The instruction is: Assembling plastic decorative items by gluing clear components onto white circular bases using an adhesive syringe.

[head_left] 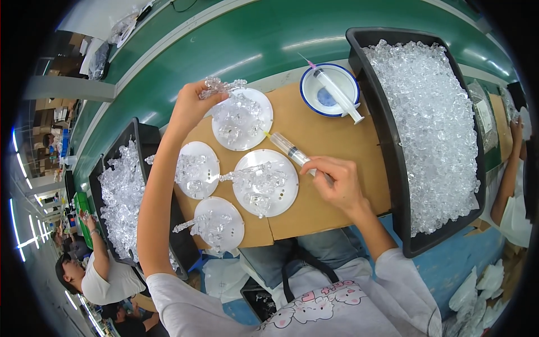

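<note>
Pinching a clear plastic piece [222,86] at the far disc [242,119], the left hand [191,106] has its grip closed around it, while the right hand [337,181] grips a syringe [289,149] whose tip points toward that same disc. Four white discs lie on the cardboard [331,135] over the bench, each already carrying clear pieces (how firmly they sit cannot be told). By that look the work seems well along on these four, yet the trays [387,140] on both sides are heaped with loose pieces. A second syringe rests across a bowl [330,90].
</note>
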`<state>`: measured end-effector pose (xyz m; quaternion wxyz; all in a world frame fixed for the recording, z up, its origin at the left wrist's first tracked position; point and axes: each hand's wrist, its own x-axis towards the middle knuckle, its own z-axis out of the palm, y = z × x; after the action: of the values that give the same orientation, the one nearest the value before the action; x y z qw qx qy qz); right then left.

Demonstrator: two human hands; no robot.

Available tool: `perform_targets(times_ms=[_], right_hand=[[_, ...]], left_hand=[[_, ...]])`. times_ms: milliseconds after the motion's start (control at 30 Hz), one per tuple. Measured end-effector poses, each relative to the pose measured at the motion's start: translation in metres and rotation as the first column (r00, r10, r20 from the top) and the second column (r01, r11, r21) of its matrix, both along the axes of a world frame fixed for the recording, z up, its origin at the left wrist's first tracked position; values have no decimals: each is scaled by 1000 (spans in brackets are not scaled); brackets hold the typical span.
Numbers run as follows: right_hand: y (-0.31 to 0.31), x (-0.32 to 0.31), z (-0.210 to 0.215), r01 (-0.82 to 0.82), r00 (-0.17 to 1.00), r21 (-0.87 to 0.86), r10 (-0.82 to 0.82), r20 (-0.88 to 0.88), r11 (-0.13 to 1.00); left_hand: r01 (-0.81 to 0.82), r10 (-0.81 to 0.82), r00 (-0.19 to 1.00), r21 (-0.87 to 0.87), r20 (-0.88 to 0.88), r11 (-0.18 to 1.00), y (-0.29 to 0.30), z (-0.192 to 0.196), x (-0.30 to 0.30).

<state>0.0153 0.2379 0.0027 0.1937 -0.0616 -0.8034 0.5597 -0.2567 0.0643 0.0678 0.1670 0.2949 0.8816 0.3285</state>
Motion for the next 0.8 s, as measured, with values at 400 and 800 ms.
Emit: perform_targets(times_ms=[400, 800], right_hand=[[-3, -1, 2, -41, 999, -22, 41, -3, 999], [10, 12, 6, 39, 999, -95, -36, 33, 995]], left_hand=[[4, -4, 1000, 25, 11, 1000, 1, 3, 4], [352, -469, 464, -329, -752, 876, -2, 39, 50]])
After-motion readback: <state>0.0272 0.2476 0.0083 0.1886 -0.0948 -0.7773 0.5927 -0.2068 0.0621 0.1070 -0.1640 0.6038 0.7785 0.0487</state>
